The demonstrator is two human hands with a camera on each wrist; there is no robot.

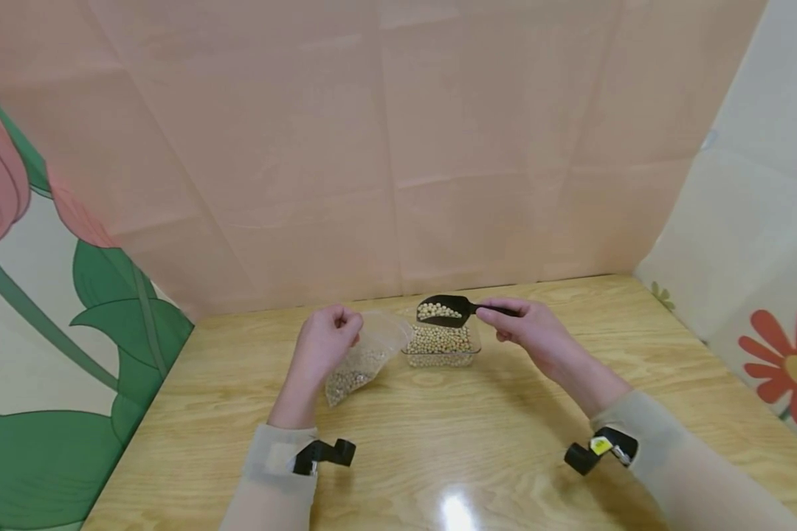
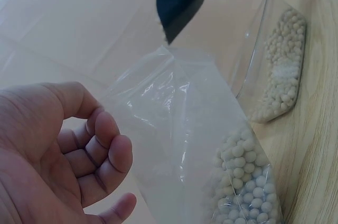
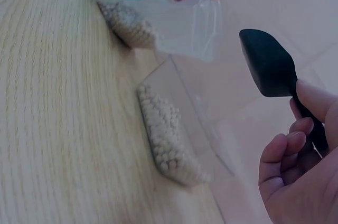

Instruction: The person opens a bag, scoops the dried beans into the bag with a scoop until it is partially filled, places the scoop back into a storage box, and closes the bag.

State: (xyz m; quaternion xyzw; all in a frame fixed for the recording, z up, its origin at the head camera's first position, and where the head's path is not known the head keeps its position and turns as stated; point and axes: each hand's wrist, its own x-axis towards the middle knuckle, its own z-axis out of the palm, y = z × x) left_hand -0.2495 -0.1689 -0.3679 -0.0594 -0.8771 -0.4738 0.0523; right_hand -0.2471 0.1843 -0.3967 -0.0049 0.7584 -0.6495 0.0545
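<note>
My left hand (image 1: 328,339) pinches the upper edge of a clear plastic bag (image 1: 378,339), which hangs with its lower end near the table. Small round cream-coloured beads (image 2: 248,182) fill the bottom of the bag. In my right hand (image 1: 528,328) is the handle of a black scoop (image 1: 454,320), gripped between thumb and curled fingers. A heap of pale beads (image 1: 435,310) lies in the scoop, above a clear rectangular container (image 1: 440,360) that holds many more of them. The scoop's tip points left toward the bag's mouth, apart from it.
The wood-grain table (image 1: 438,428) spreads under both arms. A pinkish cloth (image 1: 385,147) hangs behind its back edge. Flower-patterned sheets stand at the left and the right (image 1: 757,243). Each sleeve carries a black wrist camera mount (image 1: 325,451).
</note>
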